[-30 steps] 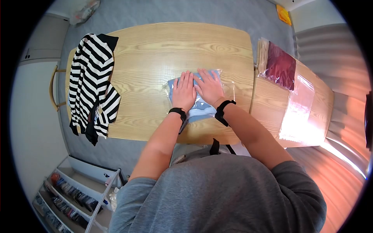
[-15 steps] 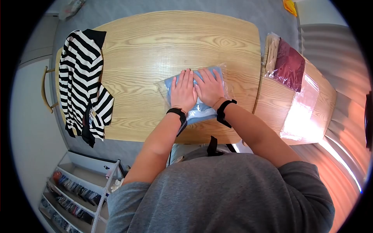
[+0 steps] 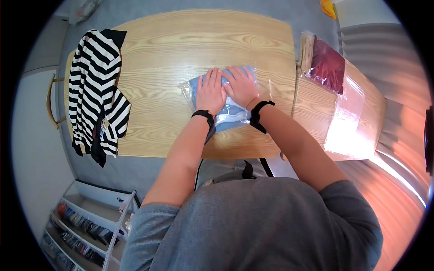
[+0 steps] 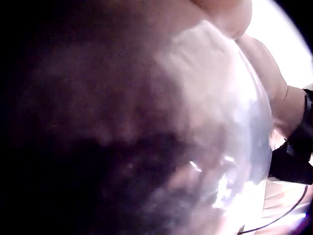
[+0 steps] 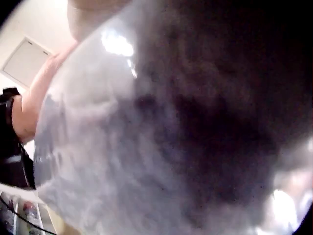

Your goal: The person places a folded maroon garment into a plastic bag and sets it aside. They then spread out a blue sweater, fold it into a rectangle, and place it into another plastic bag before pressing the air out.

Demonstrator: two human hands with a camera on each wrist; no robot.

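A clear plastic bag [image 3: 186,91] with a folded light-blue garment [image 3: 233,121] inside lies on the wooden table in front of the person. My left hand [image 3: 211,92] presses flat on its left part, fingers straight and pointing away from the body. Beside it, my right hand [image 3: 242,86] lies flat on the right part, its thumb close against the left hand. Shiny plastic [image 4: 225,98] fills most of the left wrist view. In the right wrist view the glossy bag [image 5: 98,117] is just as close, dark and blurred, and hides the fingers.
A black-and-white striped knit top [image 3: 96,86] is spread over the table's left end. On the side table [image 3: 368,122] to the right lie a bagged dark-red garment [image 3: 327,65], a bagged beige one [image 3: 307,52] and clear plastic bags [image 3: 346,117]. A shelf rack [image 3: 86,217] stands at lower left.
Both hands stay flat and side by side on the bag. The head view has shifted, so hands and bag appear a little higher in it.
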